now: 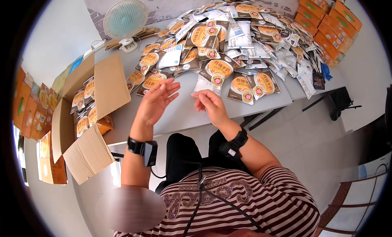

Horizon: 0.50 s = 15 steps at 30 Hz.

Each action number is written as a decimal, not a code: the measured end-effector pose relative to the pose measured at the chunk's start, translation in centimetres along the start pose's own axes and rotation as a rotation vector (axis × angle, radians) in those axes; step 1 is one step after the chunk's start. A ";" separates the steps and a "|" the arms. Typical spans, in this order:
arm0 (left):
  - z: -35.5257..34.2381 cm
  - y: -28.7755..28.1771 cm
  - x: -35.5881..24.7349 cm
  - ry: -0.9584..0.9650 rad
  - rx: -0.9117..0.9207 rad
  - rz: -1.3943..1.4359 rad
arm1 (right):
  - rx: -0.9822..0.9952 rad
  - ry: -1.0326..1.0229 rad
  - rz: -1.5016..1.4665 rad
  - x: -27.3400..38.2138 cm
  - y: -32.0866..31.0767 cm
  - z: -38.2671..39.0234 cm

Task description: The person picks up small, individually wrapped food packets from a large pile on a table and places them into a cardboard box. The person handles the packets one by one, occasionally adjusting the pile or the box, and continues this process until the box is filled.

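My left hand (160,97) is raised over the front of the grey table, its fingers stretched and apart, holding nothing I can see. Just right of it, my right hand (212,107) has its thumb and fingers curled together in a pinch. Right behind those fingertips lies a white packet (207,85); whether they grip its edge, I cannot tell. Brown and orange food packets, such as one with a round bowl picture (219,69), lie just beyond both hands. Two more packets (241,88) sit flat to the right, close to the table's front edge.
A large heap of packets (245,37) covers the table's back. At left stands an open cardboard box (112,84) with packets inside, its flaps spread outward. A fan (125,18) stands behind. Orange cartons (335,29) are stacked at the far right, more (30,102) at far left.
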State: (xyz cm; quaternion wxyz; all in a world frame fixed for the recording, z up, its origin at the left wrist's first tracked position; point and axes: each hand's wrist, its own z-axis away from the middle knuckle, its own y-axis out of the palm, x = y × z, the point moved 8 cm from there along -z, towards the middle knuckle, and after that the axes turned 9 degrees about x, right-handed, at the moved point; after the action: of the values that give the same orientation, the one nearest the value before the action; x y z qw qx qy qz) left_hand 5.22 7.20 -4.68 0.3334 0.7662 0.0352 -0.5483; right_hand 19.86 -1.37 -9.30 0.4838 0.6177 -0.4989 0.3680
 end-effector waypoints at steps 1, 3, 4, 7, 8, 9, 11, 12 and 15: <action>-1.0 -0.2 1.8 -0.020 0.036 0.142 | -0.059 -0.050 -0.015 0.2 -0.5 0.0; -1.9 -1.3 4.1 -0.037 -0.010 0.231 | -0.184 -0.156 -0.040 1.1 -1.7 0.4; -2.1 -1.9 4.7 -0.044 -0.036 0.275 | -0.251 -0.212 -0.053 1.5 -2.3 0.7; -2.3 -2.8 5.5 -0.048 -0.034 0.315 | -0.461 -0.282 -0.004 2.9 -5.3 1.7; -2.1 -2.8 5.5 -0.050 -0.023 0.337 | -0.548 -0.282 0.013 3.5 -6.4 1.8; -2.0 -2.8 5.4 -0.052 -0.012 0.358 | -0.634 -0.280 0.030 4.0 -7.6 1.9; -2.0 -2.6 5.4 -0.056 0.011 0.384 | -0.703 -0.186 -0.132 3.2 -9.9 1.6; -1.9 -2.5 5.4 -0.054 0.016 0.388 | -0.732 -0.140 -0.213 2.8 -10.7 1.3; -1.8 -2.4 5.1 -0.035 0.030 0.427 | -0.696 -0.092 -0.313 2.7 -11.4 -0.3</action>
State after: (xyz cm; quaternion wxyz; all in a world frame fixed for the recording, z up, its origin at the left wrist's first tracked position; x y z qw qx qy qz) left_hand 7.65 8.48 -9.92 0.4312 0.7514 -0.1419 -0.4788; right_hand 31.57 -1.39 -9.26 0.6920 0.5012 -0.5148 0.0701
